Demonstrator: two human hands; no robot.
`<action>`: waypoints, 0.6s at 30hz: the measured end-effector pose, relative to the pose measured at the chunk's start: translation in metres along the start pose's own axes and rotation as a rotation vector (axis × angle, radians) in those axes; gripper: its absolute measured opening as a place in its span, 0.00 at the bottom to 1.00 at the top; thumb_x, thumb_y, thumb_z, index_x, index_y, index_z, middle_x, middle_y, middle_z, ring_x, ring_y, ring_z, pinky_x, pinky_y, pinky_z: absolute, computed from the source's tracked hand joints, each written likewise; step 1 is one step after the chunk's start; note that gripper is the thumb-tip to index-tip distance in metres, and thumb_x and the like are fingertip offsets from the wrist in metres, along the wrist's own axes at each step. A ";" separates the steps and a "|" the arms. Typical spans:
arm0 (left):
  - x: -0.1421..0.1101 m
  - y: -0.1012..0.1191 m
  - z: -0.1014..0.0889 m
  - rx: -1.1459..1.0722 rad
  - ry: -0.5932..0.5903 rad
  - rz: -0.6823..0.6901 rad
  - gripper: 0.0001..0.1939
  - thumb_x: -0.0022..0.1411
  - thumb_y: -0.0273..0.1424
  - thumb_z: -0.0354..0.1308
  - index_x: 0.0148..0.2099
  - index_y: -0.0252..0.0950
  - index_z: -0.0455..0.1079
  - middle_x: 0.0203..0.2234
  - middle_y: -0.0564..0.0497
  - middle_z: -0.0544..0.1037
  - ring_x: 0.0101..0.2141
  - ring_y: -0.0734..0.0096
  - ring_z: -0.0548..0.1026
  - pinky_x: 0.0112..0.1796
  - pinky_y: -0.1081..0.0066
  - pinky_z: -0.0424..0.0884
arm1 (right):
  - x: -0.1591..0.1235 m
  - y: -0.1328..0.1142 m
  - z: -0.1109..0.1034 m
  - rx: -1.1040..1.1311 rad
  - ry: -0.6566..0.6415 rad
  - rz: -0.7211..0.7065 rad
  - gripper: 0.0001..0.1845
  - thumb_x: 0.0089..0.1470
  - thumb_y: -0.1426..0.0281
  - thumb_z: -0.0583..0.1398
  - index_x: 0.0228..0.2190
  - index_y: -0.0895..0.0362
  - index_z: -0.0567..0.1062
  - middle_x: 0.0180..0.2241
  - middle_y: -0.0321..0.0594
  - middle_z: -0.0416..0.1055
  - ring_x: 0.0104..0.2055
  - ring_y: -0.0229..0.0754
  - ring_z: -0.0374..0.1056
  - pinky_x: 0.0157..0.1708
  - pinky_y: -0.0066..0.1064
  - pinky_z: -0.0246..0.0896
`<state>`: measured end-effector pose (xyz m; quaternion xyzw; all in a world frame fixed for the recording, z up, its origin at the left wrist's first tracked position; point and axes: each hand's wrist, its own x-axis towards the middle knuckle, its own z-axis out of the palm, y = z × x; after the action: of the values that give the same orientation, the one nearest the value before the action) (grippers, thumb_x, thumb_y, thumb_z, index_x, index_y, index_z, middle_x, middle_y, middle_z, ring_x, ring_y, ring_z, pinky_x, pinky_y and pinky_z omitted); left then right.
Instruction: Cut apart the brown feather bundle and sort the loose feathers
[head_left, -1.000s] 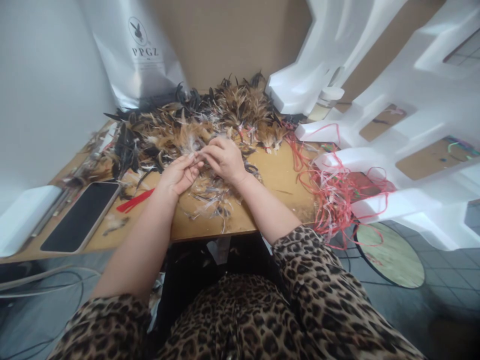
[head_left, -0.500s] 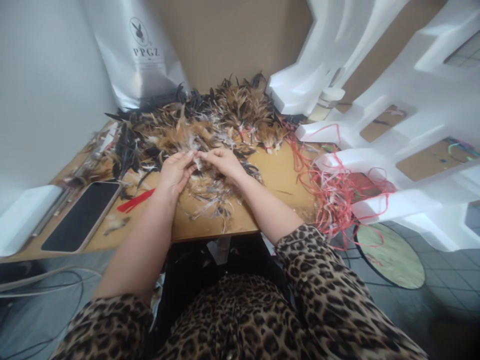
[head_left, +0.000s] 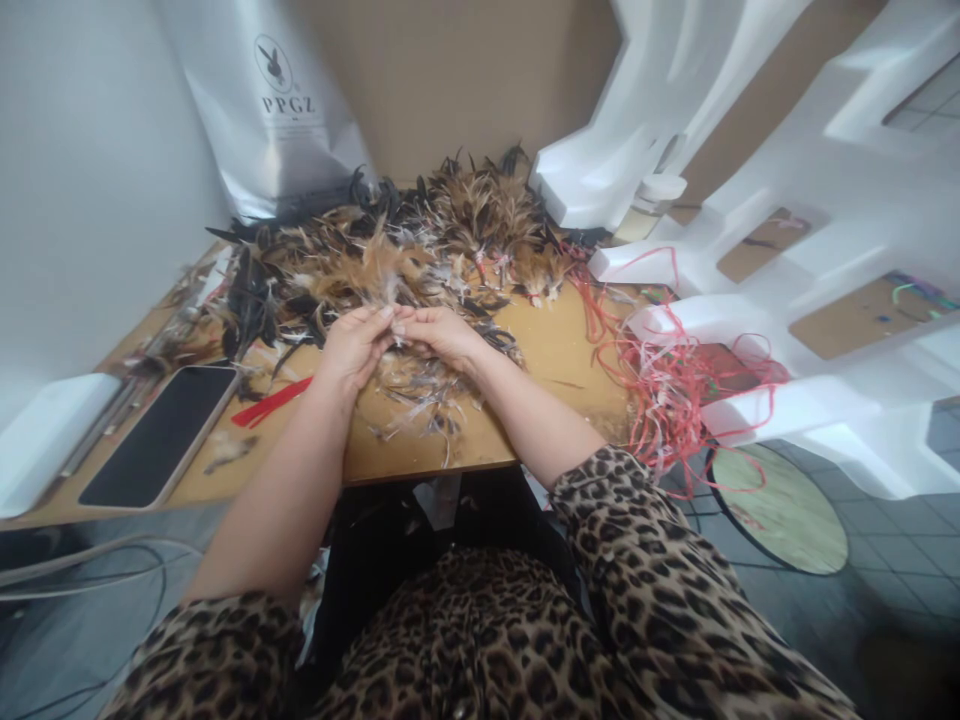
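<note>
My left hand [head_left: 352, 345] pinches the base of a tan feather [head_left: 382, 262], whose fluffy vane points up and away from me. Close beside it, my right hand [head_left: 441, 335] has its thumb and forefinger closed at the same feather's lower end, and the fingertips of both hands meet there. The exact grip is partly hidden by the fingers. Behind the hands spreads a heap of brown and black feathers [head_left: 315, 265]. Feather scraps [head_left: 431, 395] lie on the table below the hands.
A phone [head_left: 161, 435], a white box [head_left: 52, 440] and red strips [head_left: 270, 402] lie on the left. Tangled pink ribbons [head_left: 667, 400] hang over the table's right side by white moulded foam [head_left: 750, 300]. A silver bag [head_left: 277, 150] stands behind. Tied feather bunches [head_left: 487, 210] sit at the back.
My right hand has come down slightly, from above the feather to its base, beside the left fingertips. The left hand stays nearly in place, still pinching. The tan feather now stands more upright.
</note>
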<state>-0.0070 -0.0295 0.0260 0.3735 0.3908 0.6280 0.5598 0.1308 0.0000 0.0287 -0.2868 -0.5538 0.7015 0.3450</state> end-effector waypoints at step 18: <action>-0.003 0.004 0.003 0.014 -0.019 -0.215 0.04 0.55 0.22 0.59 0.34 0.27 0.73 0.25 0.45 0.79 0.23 0.78 0.76 0.20 0.84 0.67 | 0.003 -0.002 0.004 -0.032 0.373 -0.253 0.13 0.41 0.63 0.64 0.24 0.60 0.70 0.21 0.29 0.66 0.24 0.28 0.60 0.27 0.21 0.56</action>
<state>-0.0051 -0.0329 0.0305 0.3391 0.4277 0.5583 0.6249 0.1261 -0.0003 0.0312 -0.3451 -0.5232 0.5785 0.5221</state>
